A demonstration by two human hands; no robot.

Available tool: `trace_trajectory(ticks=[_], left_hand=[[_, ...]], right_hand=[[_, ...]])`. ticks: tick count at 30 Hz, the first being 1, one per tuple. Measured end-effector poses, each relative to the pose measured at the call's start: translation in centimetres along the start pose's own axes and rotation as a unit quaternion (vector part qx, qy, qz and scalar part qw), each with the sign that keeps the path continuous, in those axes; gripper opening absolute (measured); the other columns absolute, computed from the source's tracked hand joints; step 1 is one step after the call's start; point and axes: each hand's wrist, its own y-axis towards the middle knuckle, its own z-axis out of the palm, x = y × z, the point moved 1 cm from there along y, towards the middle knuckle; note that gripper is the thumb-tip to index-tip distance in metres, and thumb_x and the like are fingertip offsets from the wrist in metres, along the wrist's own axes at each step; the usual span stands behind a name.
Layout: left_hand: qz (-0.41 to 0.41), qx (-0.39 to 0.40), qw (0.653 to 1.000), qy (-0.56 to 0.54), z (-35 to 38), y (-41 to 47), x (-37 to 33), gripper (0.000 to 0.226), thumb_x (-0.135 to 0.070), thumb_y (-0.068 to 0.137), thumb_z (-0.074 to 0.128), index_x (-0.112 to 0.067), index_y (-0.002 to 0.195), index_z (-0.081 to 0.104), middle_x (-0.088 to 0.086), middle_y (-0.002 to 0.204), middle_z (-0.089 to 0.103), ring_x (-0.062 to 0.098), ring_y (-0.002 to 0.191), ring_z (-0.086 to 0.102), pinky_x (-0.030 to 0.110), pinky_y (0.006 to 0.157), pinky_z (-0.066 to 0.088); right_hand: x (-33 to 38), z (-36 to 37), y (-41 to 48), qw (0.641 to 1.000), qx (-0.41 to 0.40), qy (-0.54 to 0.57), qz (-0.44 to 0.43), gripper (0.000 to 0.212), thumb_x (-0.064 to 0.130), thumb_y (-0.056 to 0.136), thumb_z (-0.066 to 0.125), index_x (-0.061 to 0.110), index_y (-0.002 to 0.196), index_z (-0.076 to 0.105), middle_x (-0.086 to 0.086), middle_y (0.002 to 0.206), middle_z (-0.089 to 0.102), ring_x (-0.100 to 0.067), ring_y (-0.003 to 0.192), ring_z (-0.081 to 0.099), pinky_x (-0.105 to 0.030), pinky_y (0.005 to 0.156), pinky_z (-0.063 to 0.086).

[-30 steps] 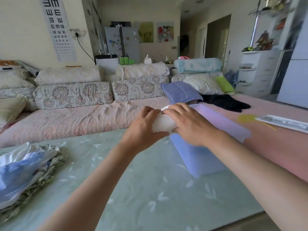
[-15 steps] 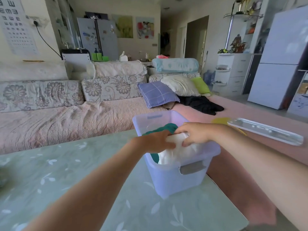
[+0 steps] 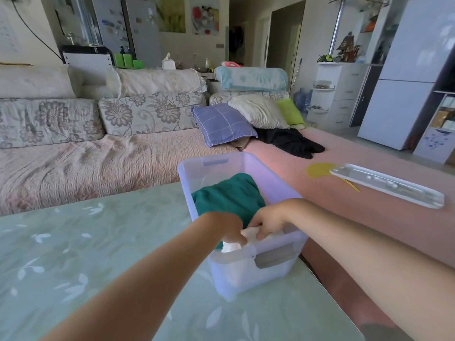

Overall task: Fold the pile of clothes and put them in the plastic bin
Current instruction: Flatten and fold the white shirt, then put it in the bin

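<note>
L hand (image 3: 229, 227) + R hand (image 3: 268, 221) are both down in the plastic bin (image 3: 246, 279) at its near end, fingers of each curled round the folded white garment (image 3: 251, 236). That piece sits against the near wall, just beside the teal garment (image 3: 229, 195); prob touching it, hands block the seam. Bin stands on the green leaf-print table (image 3: 98, 242) by its right edge, and the clear lid (image 3: 386, 185) lies well apart on the pink cover (image 3: 320, 212).
</note>
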Motion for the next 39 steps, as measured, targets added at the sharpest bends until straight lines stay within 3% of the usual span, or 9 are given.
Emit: trace_trajectory(ticks=[4, 7, 13, 20, 23, 27, 30, 33, 39], left_hand=[[0.012, -0.081, 0.997, 0.004, -0.8, 0.1, 0.2, 0.044, -0.043, 0.085, 0.068, -0.014, 0.119, 0.066, 0.002, 0.096, 0.07, 0.019, 0.085, 0.064, 0.03, 0.076, 0.052], [0.015, -0.004, 1.0, -0.019, -0.4, 0.3, 0.5, 0.034, -0.035, 0.088, 0.061, -0.013, 0.113, 0.069, 0.002, 0.088, 0.073, 0.015, 0.072, 0.066, 0.025, 0.067, 0.048], [0.041, 0.119, 0.991, -0.053, -0.2, -0.5, -0.3, 0.045, -0.026, 0.095, 0.04, -0.025, 0.14, 0.044, 0.0, 0.135, 0.053, 0.018, 0.097, 0.059, 0.026, 0.085, 0.045], [0.078, -0.024, 0.996, -0.03, 0.0, -0.3, -0.2, 0.047, -0.032, 0.093, 0.056, -0.025, 0.139, 0.052, -0.007, 0.136, 0.054, 0.019, 0.122, 0.051, 0.036, 0.103, 0.042], [0.075, 0.03, 0.997, -0.012, -0.1, -0.4, -0.6, 0.049, -0.036, 0.093, 0.048, -0.027, 0.141, 0.047, -0.006, 0.14, 0.052, 0.021, 0.126, 0.049, 0.037, 0.105, 0.039], [0.061, 0.078, 0.995, -0.004, 0.2, 0.1, -0.3, 0.059, -0.048, 0.086, 0.047, -0.034, 0.143, 0.041, -0.009, 0.143, 0.049, 0.022, 0.128, 0.049, 0.042, 0.107, 0.037], [0.067, -0.02, 0.997, -0.029, -0.6, -0.5, 0.1, 0.051, -0.038, 0.095, 0.047, -0.027, 0.144, 0.044, -0.007, 0.143, 0.05, 0.02, 0.133, 0.044, 0.036, 0.108, 0.036], [0.061, -0.13, 0.984, -0.103, -2.1, -2.4, 0.9, 0.044, -0.033, 0.098, 0.047, -0.025, 0.141, 0.048, -0.008, 0.138, 0.054, 0.017, 0.128, 0.047, 0.029, 0.102, 0.036], [0.014, -0.305, 0.935, -0.179, -2.7, -6.7, 4.2, 0.027, -0.034, 0.093, 0.054, -0.025, 0.118, 0.058, -0.001, 0.118, 0.059, 0.018, 0.1, 0.054, 0.029, 0.083, 0.042]], right_hand=[[0.0, -0.7, -0.9, 0.991, -0.127, -0.042, 0.0, 0.035, 0.046, 0.079, 0.077, 0.03, 0.109, 0.073, 0.008, 0.101, 0.069, -0.019, 0.091, 0.064, -0.037, 0.073, 0.056], [0.4, -0.7, -1.9, 0.969, -0.227, -0.095, -0.005, 0.033, 0.043, 0.077, 0.08, 0.026, 0.104, 0.071, 0.009, 0.101, 0.067, -0.016, 0.09, 0.06, -0.034, 0.074, 0.051], [-0.2, 0.4, -1.4, 0.988, -0.143, -0.044, 0.026, 0.023, 0.014, 0.088, 0.07, 0.014, 0.11, 0.077, -0.003, 0.111, 0.073, -0.026, 0.097, 0.067, -0.039, 0.088, 0.056], [0.4, 0.1, -2.3, 0.977, -0.206, -0.05, 0.001, 0.028, 0.002, 0.083, 0.061, 0.015, 0.101, 0.077, -0.001, 0.092, 0.069, -0.025, 0.083, 0.064, -0.032, 0.067, 0.052], [0.1, 0.7, -2.0, 0.988, -0.152, -0.018, 0.037, 0.015, 0.017, 0.082, 0.057, 0.015, 0.078, 0.071, -0.005, 0.076, 0.062, -0.027, 0.071, 0.057, -0.032, 0.063, 0.046], [-0.3, 1.2, -2.2, 0.995, -0.067, 0.017, 0.07, 0.05, 0.05, 0.065, 0.053, 0.023, 0.102, 0.076, 0.004, 0.097, 0.073, -0.02, 0.082, 0.067, -0.032, 0.078, 0.053], [0.2, 0.9, -2.8, 0.991, -0.108, 0.048, 0.056, 0.022, 0.031, 0.078, 0.053, 0.015, 0.079, 0.068, -0.004, 0.074, 0.059, -0.026, 0.067, 0.052, -0.031, 0.065, 0.043], [0.8, 0.0, -3.8, 0.974, -0.193, 0.115, 0.026, 0.028, 0.027, 0.086, 0.051, 0.009, 0.098, 0.069, -0.013, 0.103, 0.07, -0.035, 0.097, 0.066, -0.042, 0.084, 0.055], [5.9, -2.5, -7.0, 0.931, -0.332, 0.146, -0.036, 0.025, 0.028, 0.093, 0.052, 0.015, 0.074, 0.06, -0.002, 0.076, 0.058, -0.022, 0.073, 0.051, -0.035, 0.065, 0.04]])
